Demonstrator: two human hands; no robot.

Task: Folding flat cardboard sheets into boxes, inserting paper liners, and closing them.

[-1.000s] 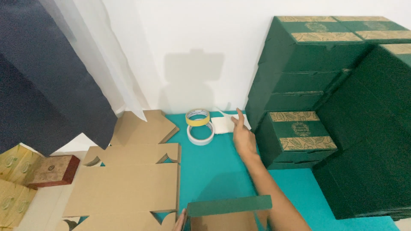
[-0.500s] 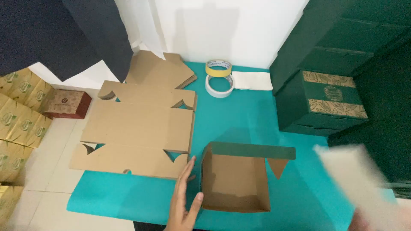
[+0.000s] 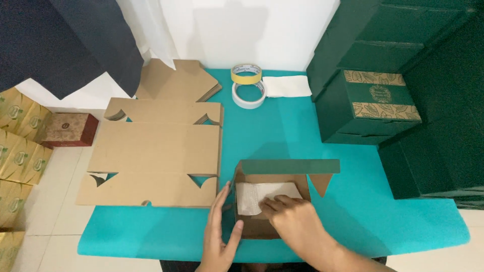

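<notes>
Lying flat inside the open green box (image 3: 287, 168), white paper (image 3: 257, 194).

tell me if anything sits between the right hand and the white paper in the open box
Nothing visible does. The right hand already rests its fingertips on the white paper, which lies on the floor of the open box. The left hand is against the box's outer left wall, clear of the paper.

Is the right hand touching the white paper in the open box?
Touching. The head view shows the right hand with its fingers pressed flat on the white paper lying inside the open box.
</notes>
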